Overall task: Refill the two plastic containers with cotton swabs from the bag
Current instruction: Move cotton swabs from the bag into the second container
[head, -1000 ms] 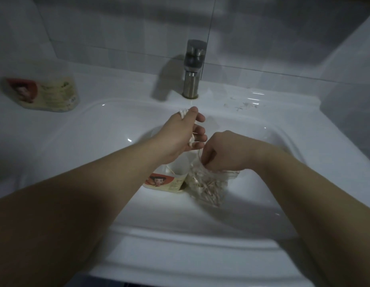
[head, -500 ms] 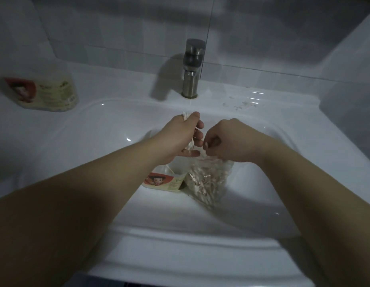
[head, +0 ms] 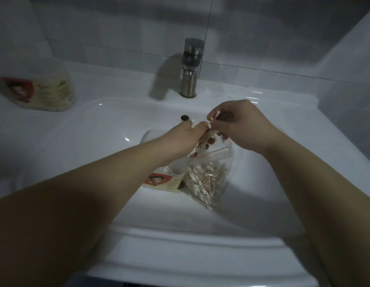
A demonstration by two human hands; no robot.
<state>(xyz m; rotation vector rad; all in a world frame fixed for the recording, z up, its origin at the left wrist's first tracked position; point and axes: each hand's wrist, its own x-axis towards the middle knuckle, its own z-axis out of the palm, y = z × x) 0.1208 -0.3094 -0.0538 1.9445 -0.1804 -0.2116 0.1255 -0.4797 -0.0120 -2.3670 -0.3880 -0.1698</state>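
Note:
A clear plastic bag (head: 209, 179) full of cotton swabs lies in the white sink basin (head: 109, 129). Beside it on the left stands an open plastic container (head: 165, 181) with a red and cream label, partly hidden by my left forearm. My left hand (head: 186, 139) grips a bundle of cotton swabs (head: 202, 139) above the container and the bag. My right hand (head: 240, 125) pinches a few swabs (head: 213, 118) at the top of that bundle. A second container (head: 43, 92) with the same label lies on its side on the counter at far left.
A steel tap (head: 190, 67) stands at the back of the basin, with the dark overflow hole (head: 184, 118) below it. Grey tiled wall runs behind. The sink's front rim (head: 200, 241) lies close to me. The light is dim.
My right hand has come up out of the bag with a few swabs and now meets the bundle in my left hand. The bag's mouth has dropped open.

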